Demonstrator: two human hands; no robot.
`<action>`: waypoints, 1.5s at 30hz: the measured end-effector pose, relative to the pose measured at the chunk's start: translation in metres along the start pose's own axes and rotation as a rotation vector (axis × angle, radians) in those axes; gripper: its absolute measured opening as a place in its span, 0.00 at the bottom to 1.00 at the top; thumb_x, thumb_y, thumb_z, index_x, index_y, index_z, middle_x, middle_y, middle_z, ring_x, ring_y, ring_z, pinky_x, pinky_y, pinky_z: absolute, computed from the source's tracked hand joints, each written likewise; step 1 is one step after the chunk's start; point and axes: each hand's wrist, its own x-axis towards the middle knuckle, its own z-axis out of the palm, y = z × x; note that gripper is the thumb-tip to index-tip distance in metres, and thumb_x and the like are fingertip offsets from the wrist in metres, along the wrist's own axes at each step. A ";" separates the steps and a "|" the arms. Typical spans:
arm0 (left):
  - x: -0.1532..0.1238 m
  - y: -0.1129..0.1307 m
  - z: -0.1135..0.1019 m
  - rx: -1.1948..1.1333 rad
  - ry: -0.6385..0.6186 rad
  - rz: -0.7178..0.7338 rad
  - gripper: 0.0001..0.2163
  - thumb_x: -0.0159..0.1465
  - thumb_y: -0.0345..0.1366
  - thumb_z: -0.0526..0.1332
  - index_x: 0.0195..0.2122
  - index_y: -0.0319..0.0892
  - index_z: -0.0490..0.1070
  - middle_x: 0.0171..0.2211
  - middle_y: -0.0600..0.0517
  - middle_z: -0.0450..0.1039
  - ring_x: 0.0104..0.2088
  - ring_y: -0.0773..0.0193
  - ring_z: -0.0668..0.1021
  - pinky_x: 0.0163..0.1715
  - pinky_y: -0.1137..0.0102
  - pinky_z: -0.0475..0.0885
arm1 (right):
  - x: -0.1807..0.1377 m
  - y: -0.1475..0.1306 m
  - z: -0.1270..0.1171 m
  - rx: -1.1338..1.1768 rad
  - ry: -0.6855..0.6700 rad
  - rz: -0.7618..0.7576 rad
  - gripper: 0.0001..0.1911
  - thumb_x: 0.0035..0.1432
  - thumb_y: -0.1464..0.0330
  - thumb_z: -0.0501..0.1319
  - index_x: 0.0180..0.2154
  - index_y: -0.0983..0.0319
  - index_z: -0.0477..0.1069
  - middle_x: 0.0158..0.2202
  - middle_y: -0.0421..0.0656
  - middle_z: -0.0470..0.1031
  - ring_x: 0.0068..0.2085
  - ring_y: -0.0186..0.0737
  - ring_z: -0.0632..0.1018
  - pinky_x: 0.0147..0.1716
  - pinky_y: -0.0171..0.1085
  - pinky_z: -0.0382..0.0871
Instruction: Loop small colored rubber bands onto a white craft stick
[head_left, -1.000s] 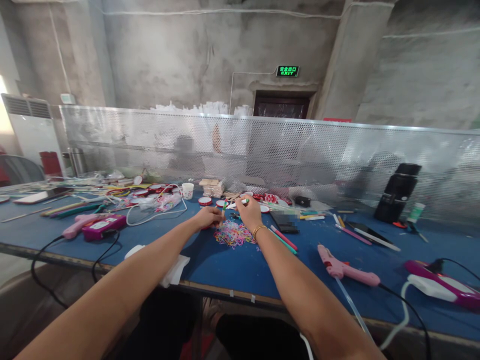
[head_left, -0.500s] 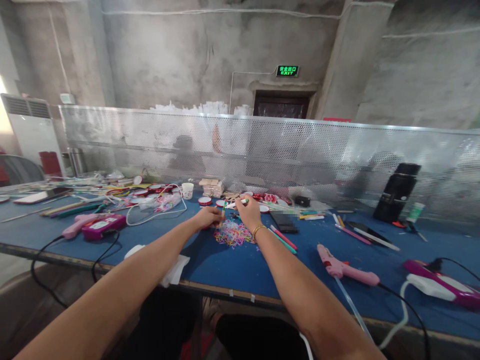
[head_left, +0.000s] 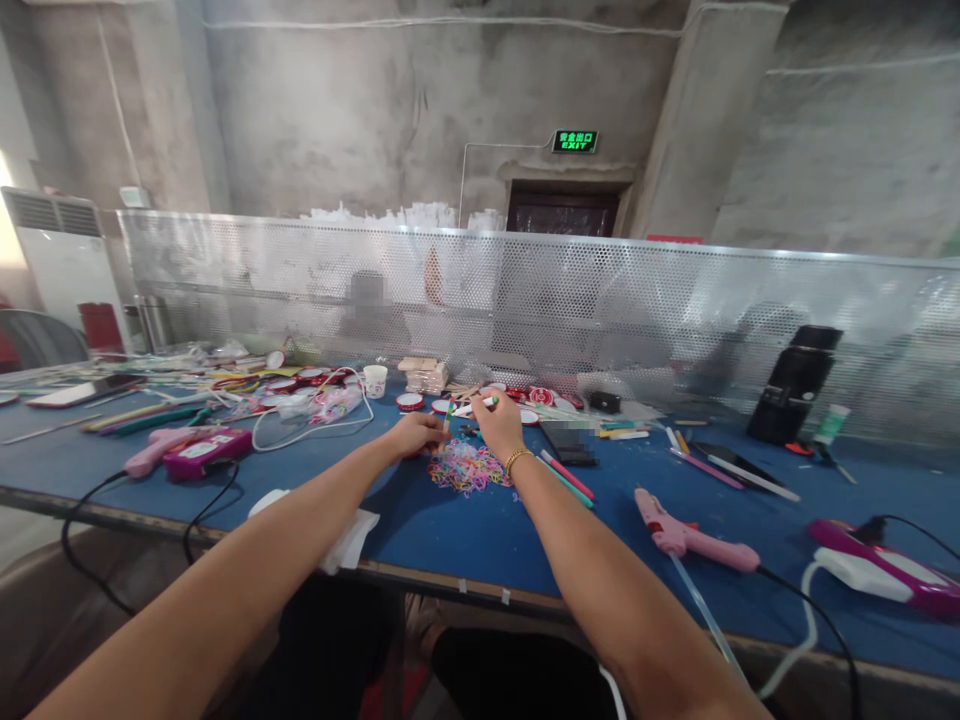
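Between the fingers of my left hand (head_left: 420, 434) is a small flat wooden stick (head_left: 448, 420), upright, its upper part green. My right hand (head_left: 498, 424) is closed on a white marker pen (head_left: 466, 409) with a green end, its tip pointing left toward the stick. Whether the tip touches the stick, I cannot tell. Just below both hands lies a heap of small colourful rubber bands (head_left: 466, 468). Pink and teal markers (head_left: 568, 474) rest on the table to the right of my right wrist, near a black phone (head_left: 568, 442).
A pink glue gun (head_left: 694, 535) with a cord lies at right, by a purple power strip (head_left: 885, 570). Another pink glue gun (head_left: 161, 450) is at left. Behind stand a paper cup (head_left: 375, 381), stacked wooden pieces (head_left: 424, 376), a black bottle (head_left: 795, 385) and a perforated metal divider (head_left: 300, 290).
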 end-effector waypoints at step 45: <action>-0.001 0.001 0.000 -0.004 -0.004 0.003 0.11 0.46 0.39 0.68 0.26 0.37 0.73 0.18 0.53 0.71 0.18 0.71 0.71 0.18 0.76 0.60 | 0.000 -0.003 -0.001 -0.047 0.008 -0.004 0.10 0.52 0.62 0.54 0.25 0.60 0.68 0.23 0.39 0.74 0.27 0.37 0.72 0.29 0.33 0.61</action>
